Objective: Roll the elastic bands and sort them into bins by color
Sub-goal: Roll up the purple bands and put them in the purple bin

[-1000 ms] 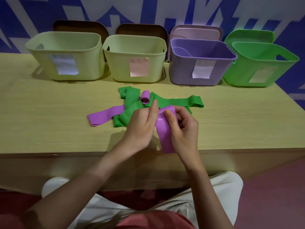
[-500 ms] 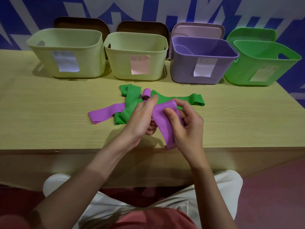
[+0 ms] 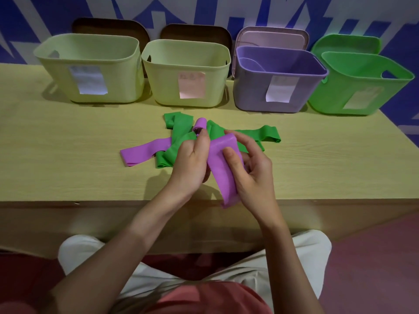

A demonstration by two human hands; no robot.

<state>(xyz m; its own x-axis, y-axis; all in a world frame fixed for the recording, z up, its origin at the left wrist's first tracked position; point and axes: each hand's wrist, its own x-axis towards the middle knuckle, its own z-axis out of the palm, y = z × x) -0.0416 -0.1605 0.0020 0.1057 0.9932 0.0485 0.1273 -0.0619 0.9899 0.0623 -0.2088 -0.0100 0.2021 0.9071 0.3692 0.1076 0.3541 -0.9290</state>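
Both hands work one purple band (image 3: 223,168), held just above the near edge of the surface (image 3: 68,159). Left hand (image 3: 190,164): fingers curled, pinching the band's upper left edge; thumb side up, fingertip reaching toward the pile behind. Right hand (image 3: 251,175): thumb pressed flat on the band's face, other fingers curled behind it, so the strip is pinched between thumb and fingers.

Key relation: band's long axis runs from its folded top end, between the two hands, down and slightly right to a free tail hanging near the surface edge. Fold at the top sits betw. both sets of fingers; tail lies below the right palm. Right hand is nearer the tail, left nearer the fold. Judgement: rolling looks barely started; next move prob. needs the top end turned over on itself and fed down along that axis, right hand supplying slack.

Remaining stock on the surface, just beyond the hands: green bands (image 3: 249,134) in a loose tangle, a second flat purple band (image 3: 145,152) sticking out left from under them, and a small purple roll (image 3: 200,124) on top of the tangle, i.e. not binned.

Bins along the back: two pale yellow-green bins (image 3: 90,71) (image 3: 188,75), purple bin (image 3: 278,87), green bin (image 3: 360,87), each w/ a paper label; text not legible. Purple bin is ahead and right of the held band, nearer the right hand. Bin contents: cannot tell for certain.

Risk (judgement): thin stretchy strip may unroll if the pinch loosens.
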